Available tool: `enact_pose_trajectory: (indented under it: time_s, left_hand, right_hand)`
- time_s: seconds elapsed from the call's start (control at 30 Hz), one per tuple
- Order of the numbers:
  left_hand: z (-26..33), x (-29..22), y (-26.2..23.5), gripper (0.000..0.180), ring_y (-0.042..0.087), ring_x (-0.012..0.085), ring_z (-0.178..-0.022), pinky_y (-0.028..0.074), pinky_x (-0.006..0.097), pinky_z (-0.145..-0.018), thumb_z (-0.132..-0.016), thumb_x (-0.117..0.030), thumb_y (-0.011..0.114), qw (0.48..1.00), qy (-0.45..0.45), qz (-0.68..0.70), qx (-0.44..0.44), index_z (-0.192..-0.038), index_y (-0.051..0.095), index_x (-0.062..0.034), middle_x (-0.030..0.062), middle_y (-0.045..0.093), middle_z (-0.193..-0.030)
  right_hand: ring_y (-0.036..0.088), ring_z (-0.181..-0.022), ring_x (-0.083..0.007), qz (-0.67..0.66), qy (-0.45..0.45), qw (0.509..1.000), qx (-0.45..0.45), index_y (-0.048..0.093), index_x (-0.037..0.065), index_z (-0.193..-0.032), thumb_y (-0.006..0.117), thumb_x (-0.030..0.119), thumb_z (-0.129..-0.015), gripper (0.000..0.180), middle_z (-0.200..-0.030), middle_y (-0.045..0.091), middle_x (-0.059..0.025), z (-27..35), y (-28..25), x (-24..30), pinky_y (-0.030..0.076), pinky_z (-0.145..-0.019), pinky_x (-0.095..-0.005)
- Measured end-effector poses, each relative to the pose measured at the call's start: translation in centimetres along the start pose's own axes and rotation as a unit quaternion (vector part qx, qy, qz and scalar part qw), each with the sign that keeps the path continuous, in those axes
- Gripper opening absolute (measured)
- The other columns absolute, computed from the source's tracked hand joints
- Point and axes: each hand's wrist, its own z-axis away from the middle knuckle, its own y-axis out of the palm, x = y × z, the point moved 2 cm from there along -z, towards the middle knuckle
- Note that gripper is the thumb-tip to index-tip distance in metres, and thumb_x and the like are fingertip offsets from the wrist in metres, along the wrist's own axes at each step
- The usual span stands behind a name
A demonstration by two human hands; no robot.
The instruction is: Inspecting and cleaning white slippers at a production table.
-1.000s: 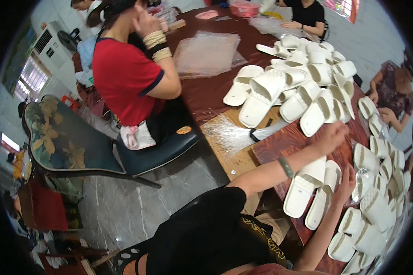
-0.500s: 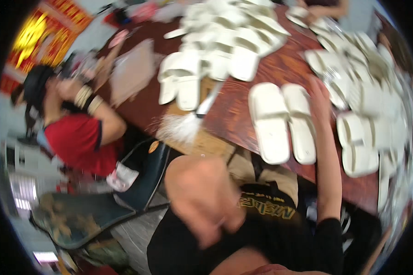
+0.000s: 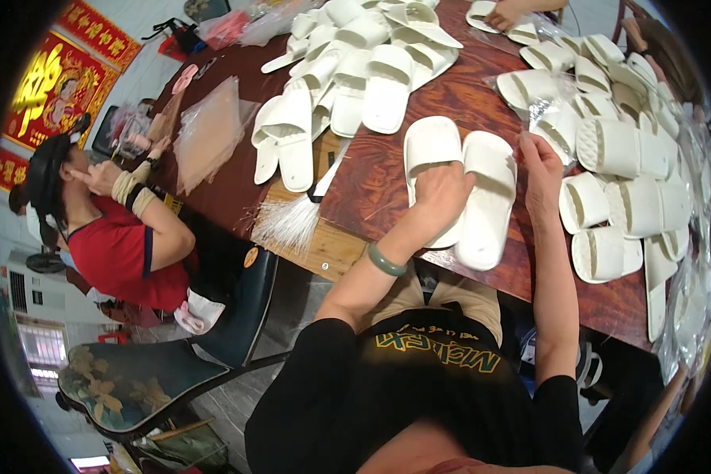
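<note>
A pair of white slide slippers lies side by side on the dark red-brown table (image 3: 371, 186) in front of me. My left hand (image 3: 441, 193), a green bangle on its wrist, is curled over the left slipper (image 3: 428, 146) and presses on it. My right hand (image 3: 541, 170) lies stretched out along the right edge of the right slipper (image 3: 488, 197). Its fingertips point toward a slipper in clear plastic (image 3: 557, 126).
More white slippers are heaped at the table's far side (image 3: 355, 63) and along its right (image 3: 624, 158). A white brush (image 3: 292, 221) lies on a wooden board (image 3: 328, 253). Clear bags (image 3: 209, 130) lie at left. A person in red (image 3: 126, 245) sits left; another's hand (image 3: 502, 14) is far.
The view has swung down over the table. My left arm, raised near the camera half a second ago, has come down onto the left slipper. My right hand stays beside the pair.
</note>
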Motion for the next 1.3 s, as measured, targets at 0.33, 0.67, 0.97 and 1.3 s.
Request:
enact_pose_trajectory:
  time_s: [0.33,0.67,0.97,1.3]
  left_hand:
    - [-0.1,14.2,-12.0,0.025,0.054,0.0229,-0.087,0.043,0.035,-0.078,-0.089,-0.012,0.046,0.965,0.099,0.151,-0.193,-0.107,0.053,0.0041,0.0146,0.058,-0.098]
    - [-12.5,31.4,-10.3,0.035,0.054,0.0434,-0.074,0.042,0.044,-0.072,-0.082,-0.025,0.055,0.981,-0.084,-0.106,-0.143,-0.078,0.052,0.0095,0.0283,0.057,-0.076]
    - [-8.6,27.9,-10.4,0.026,0.055,0.0402,-0.080,0.042,0.042,-0.074,-0.084,-0.018,0.053,0.984,-0.093,-0.051,-0.145,-0.089,0.051,0.0073,0.0276,0.055,-0.083]
    - [0.5,23.8,-12.9,0.042,0.031,0.0014,-0.048,0.024,0.020,-0.043,-0.089,-0.019,0.056,0.946,-0.131,0.234,-0.182,-0.123,0.050,0.0042,-0.0068,0.040,-0.057]
  right_hand:
    - [0.052,-0.067,-0.0082,0.128,-0.079,0.988,0.018,0.062,0.000,-0.083,0.062,0.019,-0.084,0.019,-0.075,0.057,-0.0002,1.0,1.1,-1.7,0.044,-0.060,-0.0246]
    - [0.059,-0.070,-0.0261,0.179,-0.168,0.962,0.116,0.063,0.001,-0.078,0.064,0.021,-0.079,0.020,-0.080,0.060,-0.0134,2.6,2.7,-4.4,0.047,-0.063,-0.0347]
    - [0.057,-0.088,-0.0316,0.331,-0.373,0.867,0.018,0.055,0.004,-0.103,0.060,0.017,-0.082,0.025,-0.097,0.057,-0.0159,0.4,-1.2,0.9,0.046,-0.077,-0.0373]
    - [0.053,-0.105,-0.0359,0.723,-0.077,0.654,-0.209,0.040,0.001,-0.130,0.068,0.045,-0.073,0.077,-0.123,0.047,-0.0245,-4.1,-26.9,11.1,0.043,-0.087,-0.0466]
